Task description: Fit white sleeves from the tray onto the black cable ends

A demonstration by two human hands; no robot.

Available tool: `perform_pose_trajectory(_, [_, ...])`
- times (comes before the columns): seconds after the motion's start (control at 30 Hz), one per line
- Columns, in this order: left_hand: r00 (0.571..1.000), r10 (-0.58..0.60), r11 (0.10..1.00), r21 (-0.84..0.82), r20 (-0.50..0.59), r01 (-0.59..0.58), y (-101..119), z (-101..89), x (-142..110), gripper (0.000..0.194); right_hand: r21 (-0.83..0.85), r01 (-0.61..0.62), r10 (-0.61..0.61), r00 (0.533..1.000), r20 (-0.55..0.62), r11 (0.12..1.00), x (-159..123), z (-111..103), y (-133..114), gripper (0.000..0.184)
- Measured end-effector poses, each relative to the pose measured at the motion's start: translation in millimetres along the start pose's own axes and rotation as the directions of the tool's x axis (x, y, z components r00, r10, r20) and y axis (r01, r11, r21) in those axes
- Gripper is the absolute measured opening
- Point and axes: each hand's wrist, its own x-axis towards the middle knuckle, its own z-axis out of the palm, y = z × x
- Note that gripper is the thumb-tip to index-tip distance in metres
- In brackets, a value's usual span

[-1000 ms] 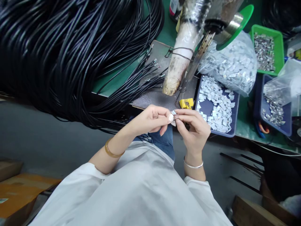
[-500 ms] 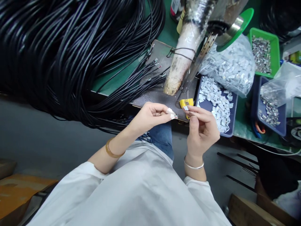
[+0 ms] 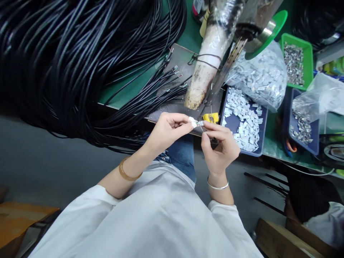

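My left hand (image 3: pixel 166 130) is pinched shut, thumb and forefinger holding a thin wire end with a taped fingertip near it. My right hand (image 3: pixel 219 145) is also pinched, holding a small silver metal piece (image 3: pixel 200 123) against that wire end. The two hands meet just in front of the bench edge, above my lap. A huge bundle of black cables (image 3: pixel 77 61) hangs over the left of the bench, with stripped cable ends (image 3: pixel 176 77) lying on a dark plate (image 3: pixel 177 104).
A blue tray (image 3: pixel 262 127) with several small silver pieces sits right of my hands, a clear bag of the same pieces (image 3: pixel 258 77) behind it. A wrapped machine part (image 3: pixel 205 68), a green reel (image 3: pixel 271 27), a green bin (image 3: pixel 295 61) and another blue tray (image 3: pixel 305 127) stand further right.
My hands were together, drew apart half a second ago with the right hand near the blue tray, and have come back together at the wire end.
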Motion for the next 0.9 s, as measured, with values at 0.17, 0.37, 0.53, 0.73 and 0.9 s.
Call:
perform_pose_trajectory(0.17, [0.999,0.008,0.997,0.082,-0.031,-0.006,2.0,1.5,2.9,0.017,-0.113,0.159,-0.160,0.987,0.001,0.981,-0.5,0.8,5.3,0.019])
perform_pose_trajectory(0.37, [0.997,0.008,0.992,0.126,-0.076,0.002,5.0,4.1,6.1,0.011,-0.148,0.224,-0.224,0.974,0.021,0.963,-1.7,1.6,11.0,0.021])
perform_pose_trajectory(0.53, [0.991,0.035,0.996,0.082,-0.129,-0.024,3.8,7.3,8.4,0.010,-0.042,0.090,-0.089,0.996,0.027,0.995,-1.0,5.0,10.6,0.018])
perform_pose_trajectory(0.73, [0.984,0.048,0.995,0.090,-0.173,-0.032,2.6,9.9,9.0,0.011,-0.044,0.078,-0.077,0.997,0.028,0.996,4.9,6.6,9.4,0.015])
perform_pose_trajectory(0.9, [0.975,0.099,0.986,0.154,-0.197,-0.069,8.5,10.9,6.8,0.010,-0.057,0.098,-0.096,0.995,0.028,0.994,8.2,5.0,6.3,0.020])
